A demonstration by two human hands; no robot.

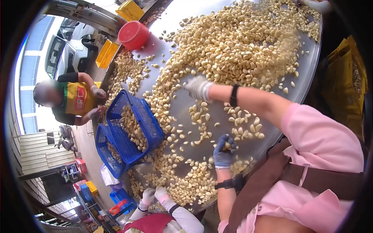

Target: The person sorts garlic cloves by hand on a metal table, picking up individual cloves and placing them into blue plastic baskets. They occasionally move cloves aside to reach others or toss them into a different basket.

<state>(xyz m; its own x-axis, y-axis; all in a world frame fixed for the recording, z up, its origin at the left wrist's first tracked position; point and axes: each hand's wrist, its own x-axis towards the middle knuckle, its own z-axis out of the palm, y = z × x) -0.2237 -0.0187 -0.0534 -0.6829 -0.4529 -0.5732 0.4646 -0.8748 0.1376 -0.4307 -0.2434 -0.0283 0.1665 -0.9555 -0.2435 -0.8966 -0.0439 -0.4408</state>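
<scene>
- Across the round steel tabletop (182, 112), peeled garlic cloves (233, 46) lie everywhere: a deep heap at the far side, thinner trails and bare metal nearer the person in the pink shirt.
- Left hand (224, 150), in a blue glove, sits just above the near edge with its grip clenched on a clove or two. More cloves lie loose right beside it.
- Right hand (199, 88), in a white glove, reaches out over the middle of the tabletop, at the edge of the scattered cloves. It is blurred, so I cannot tell whether its grip is closed or slack.
- A blue basket (151, 120) leans at the rim with a band of cloves inside it — partly filled, by the look of it. A second blue basket (105, 151) below it holds only a few.
- Judging by this, most of the garlic is not yet handled: the big heap far outweighs what lies in the baskets.
- A red bowl (133, 35) rests upside down at the far rim.
- Another worker (74, 99) stands across the tabletop, and a third person's white-gloved hands (155, 194) work the near edge.
</scene>
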